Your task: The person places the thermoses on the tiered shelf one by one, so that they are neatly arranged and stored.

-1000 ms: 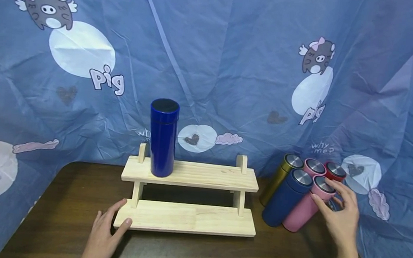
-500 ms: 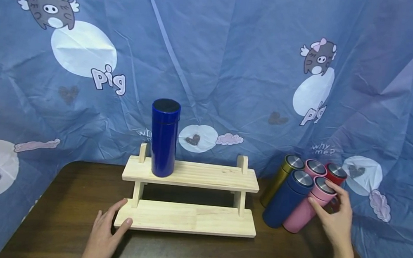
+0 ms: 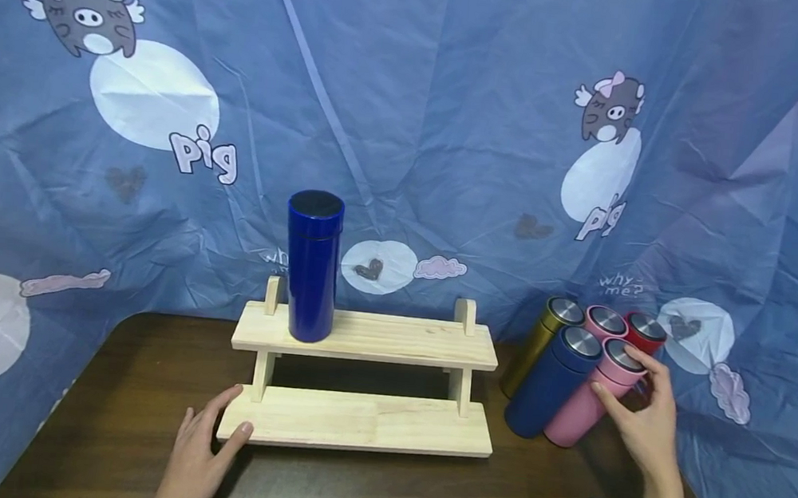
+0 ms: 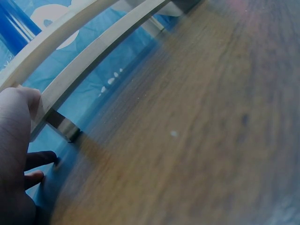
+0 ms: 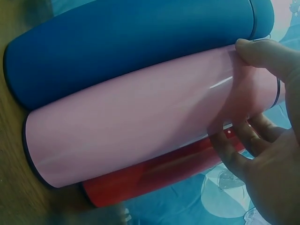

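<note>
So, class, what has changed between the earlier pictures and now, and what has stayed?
The right hand has shifted slightly left, closing in around the front pink bottle near its top. The left hand still rests on the wooden rack; the blue bottle still stands on top.

The pink bottle (image 5: 126, 126) hides some of the red bottle (image 5: 159, 176). The left wrist view cuts off the bright blue bottle (image 4: 15, 24).

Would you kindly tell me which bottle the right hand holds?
The nearer pink bottle, beside the navy bottle; the right hand grips it, while the other pink bottle stands behind.
</note>
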Demonstrator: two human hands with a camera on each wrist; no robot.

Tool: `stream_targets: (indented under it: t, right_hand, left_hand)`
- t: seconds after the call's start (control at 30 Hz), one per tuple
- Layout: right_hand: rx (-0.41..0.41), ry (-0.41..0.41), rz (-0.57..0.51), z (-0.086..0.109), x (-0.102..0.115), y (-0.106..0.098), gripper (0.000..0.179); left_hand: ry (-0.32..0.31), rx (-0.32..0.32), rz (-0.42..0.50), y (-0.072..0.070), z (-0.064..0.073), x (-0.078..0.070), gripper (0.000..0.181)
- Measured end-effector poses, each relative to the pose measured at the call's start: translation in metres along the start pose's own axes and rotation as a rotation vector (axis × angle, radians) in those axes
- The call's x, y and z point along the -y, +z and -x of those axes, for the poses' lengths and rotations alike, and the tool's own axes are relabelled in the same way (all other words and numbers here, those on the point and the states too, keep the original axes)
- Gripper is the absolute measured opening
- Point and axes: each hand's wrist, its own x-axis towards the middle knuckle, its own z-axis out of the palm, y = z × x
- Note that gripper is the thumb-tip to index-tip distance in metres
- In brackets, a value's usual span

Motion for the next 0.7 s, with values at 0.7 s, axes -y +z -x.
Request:
stream_targets:
  t: [0.7]
  right_hand:
    - [-0.04, -0.04, 0.067, 0.0004, 0.0021, 0.0004, 0.079]
  left_hand:
    - [0.058, -0.04, 0.006, 0.0024, 0.0017, 0.0047, 0.057]
